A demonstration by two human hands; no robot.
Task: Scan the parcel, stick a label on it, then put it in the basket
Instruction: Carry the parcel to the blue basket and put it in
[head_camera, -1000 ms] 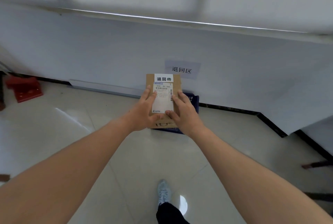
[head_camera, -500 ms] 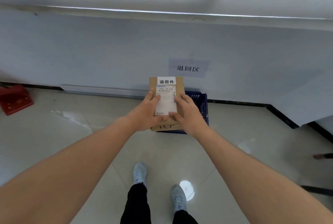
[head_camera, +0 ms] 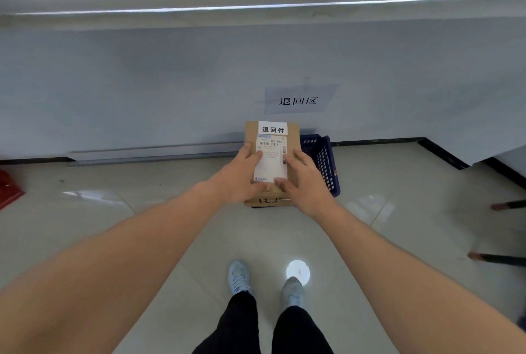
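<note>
I hold a brown cardboard parcel (head_camera: 293, 137) out in front of me, over a dark blue slatted basket (head_camera: 323, 161) on the floor by the wall. A white shipping label and a white sticker (head_camera: 272, 129) with black characters lie on the parcel's top face. My left hand (head_camera: 237, 175) grips the parcel's left side, thumb on top. My right hand (head_camera: 306, 180) grips its right side, fingers across the top. The parcel hides most of the basket.
A paper sign (head_camera: 297, 100) with black characters is taped to the grey wall above the basket. A red object (head_camera: 8, 191) sits at the far left on the tiled floor. Dark furniture legs (head_camera: 506, 205) poke in at the right. My feet (head_camera: 239, 276) stand below.
I have stepped closer to the wall, both feet now side by side below. The parcel stays in both hands and has moved further over the basket.
</note>
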